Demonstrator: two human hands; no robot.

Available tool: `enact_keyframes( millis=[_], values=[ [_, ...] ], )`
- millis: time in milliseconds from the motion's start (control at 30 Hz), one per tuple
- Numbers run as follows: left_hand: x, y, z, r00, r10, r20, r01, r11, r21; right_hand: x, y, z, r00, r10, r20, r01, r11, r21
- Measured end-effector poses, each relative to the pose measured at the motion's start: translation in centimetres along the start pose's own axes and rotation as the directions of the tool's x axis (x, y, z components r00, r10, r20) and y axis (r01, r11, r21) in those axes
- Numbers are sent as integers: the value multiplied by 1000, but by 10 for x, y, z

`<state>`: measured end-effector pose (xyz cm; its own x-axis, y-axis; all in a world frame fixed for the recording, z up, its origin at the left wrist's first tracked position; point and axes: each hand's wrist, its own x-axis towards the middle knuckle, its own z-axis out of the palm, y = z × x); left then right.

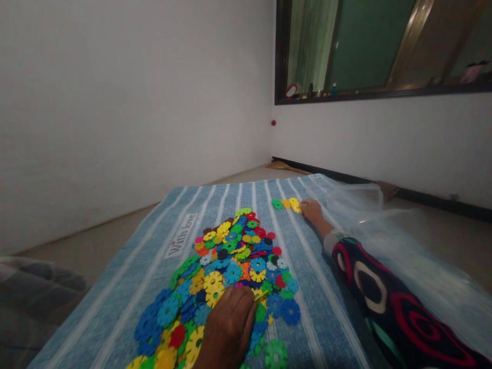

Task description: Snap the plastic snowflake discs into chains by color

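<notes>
Head view: left hand (230, 323) on disc pile (232, 273), lower centre; right hand (312, 210) touching yellow disc (295, 206), centre-right; I can't tell either grip.

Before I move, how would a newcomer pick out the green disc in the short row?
On the striped cloth, past the big pile, a short row ends at the right hand. The green disc marks its left end; its row neighbours look yellow.

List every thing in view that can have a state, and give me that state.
Left hand: fingers bent, at the heap
Right hand: fingertips at the row's yellow end
Heap of discs: mixed colours, spread unevenly
Short row of discs: apart from the heap; joining unclear
Striped cloth: spread out, partly covered
Window: open or shut, unclear
</notes>
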<state>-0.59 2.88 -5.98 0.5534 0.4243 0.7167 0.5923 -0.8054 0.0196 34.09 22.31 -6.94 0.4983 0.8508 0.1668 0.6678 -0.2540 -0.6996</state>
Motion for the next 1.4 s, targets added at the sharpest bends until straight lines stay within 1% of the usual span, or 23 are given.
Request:
enact_keyframes(
  millis=[100,233,333,433,567,667,800,1000,1200,1400],
  values=[
    [0,0,0,1000,-2,16,2,1000,11,2,1,1,1000,7,-3,-8,998,-54],
    [-1,0,0,1000,6,-4,-6,1000,10,2,3,2,1000,0,-7,0,994,-112],
    [0,0,0,1000,3,-4,-3,1000,4,1,2,4,999,-43,-4,42,983,-178],
    [-1,-1,0,1000,2,-4,-2,1000,4,-2,-3,8,997,-77,29,83,950,-301],
    [-2,-2,1,1000,-4,5,4,1000,-1,-3,-10,11,999,-20,51,39,920,-390],
    [-2,-2,2,1000,-9,5,9,1000,-5,1,-13,11,997,30,76,3,913,-407],
    [-2,-2,2,1000,7,-16,-7,1000,10,8,-11,9,994,54,96,-9,910,-415],
    [-1,-2,2,1000,11,-22,-10,1000,30,10,-10,9,995,51,88,-11,914,-406],
    [-2,-2,1,1000,2,1,-2,1000,24,8,-9,9,996,43,84,-6,921,-390],
    [-2,-3,1,1000,0,11,-1,1000,24,6,-9,12,999,21,48,-1,926,-377]
  ],
)
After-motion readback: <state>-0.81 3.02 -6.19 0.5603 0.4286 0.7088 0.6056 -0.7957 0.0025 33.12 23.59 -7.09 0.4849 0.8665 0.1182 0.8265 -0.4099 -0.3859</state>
